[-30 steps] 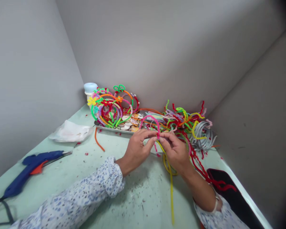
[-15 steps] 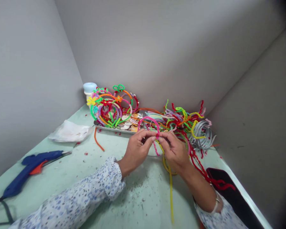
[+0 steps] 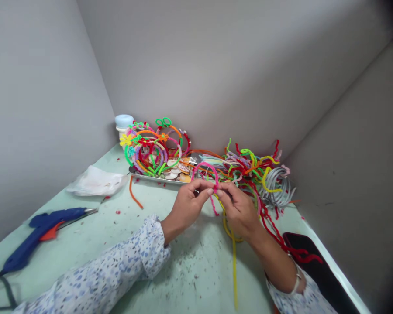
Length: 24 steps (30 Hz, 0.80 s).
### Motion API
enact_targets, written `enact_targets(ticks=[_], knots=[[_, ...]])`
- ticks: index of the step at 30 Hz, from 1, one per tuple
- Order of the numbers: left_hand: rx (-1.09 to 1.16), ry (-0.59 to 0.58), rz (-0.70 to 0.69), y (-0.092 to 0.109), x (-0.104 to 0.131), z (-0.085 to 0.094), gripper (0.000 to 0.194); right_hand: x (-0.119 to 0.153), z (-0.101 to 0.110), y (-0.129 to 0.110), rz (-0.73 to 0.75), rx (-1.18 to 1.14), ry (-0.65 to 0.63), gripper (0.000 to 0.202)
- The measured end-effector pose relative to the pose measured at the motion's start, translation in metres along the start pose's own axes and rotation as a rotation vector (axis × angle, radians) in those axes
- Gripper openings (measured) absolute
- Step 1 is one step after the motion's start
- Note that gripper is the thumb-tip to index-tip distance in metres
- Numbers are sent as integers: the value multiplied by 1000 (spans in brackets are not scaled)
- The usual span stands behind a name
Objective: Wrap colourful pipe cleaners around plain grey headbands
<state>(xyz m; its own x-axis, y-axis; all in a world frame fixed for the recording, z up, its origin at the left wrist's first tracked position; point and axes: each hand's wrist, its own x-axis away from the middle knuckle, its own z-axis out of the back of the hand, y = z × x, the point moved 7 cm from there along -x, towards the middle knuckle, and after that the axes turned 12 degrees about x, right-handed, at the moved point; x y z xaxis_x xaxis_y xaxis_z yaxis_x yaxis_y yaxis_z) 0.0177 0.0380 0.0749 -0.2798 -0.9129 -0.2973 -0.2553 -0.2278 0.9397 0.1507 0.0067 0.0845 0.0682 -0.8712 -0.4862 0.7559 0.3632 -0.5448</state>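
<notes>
Where the fingertips of both hands meet above the table [image 3: 183, 266], a pink pipe cleaner [image 3: 205, 166] arches up and away from them. The left hand [image 3: 186, 205] pinches it from one side, the right hand [image 3: 237, 209] from the other, their fingers touching at the twist. Its loose end hangs just below. A yellow pipe cleaner [image 3: 234, 261] trails under the right hand.

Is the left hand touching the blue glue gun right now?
Apart. The head view shows bare table between the left hand and the blue glue gun, far to its left.
</notes>
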Motion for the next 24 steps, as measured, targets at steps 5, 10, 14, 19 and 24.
enact_targets(ticks=[5, 10, 14, 19, 24], knots=[[14, -58, 16, 4, -2, -3, 19, 0, -2, 3, -39, -78, -35, 20], [42, -68, 84, 3, -8, 4, 29, -2, -1, 11, -122, -167, -10, 20], [-128, -6, 5, 10, -15, 17, 29, -2, -6, 29, -210, -296, 3, 21], [-241, 79, -9, 8, -17, 24, 25, -1, -21, 45, -312, -441, -30, 23], [99, -96, 390, -28, -9, 5, 33, 3, -38, 43, -290, -446, -117, 24]])
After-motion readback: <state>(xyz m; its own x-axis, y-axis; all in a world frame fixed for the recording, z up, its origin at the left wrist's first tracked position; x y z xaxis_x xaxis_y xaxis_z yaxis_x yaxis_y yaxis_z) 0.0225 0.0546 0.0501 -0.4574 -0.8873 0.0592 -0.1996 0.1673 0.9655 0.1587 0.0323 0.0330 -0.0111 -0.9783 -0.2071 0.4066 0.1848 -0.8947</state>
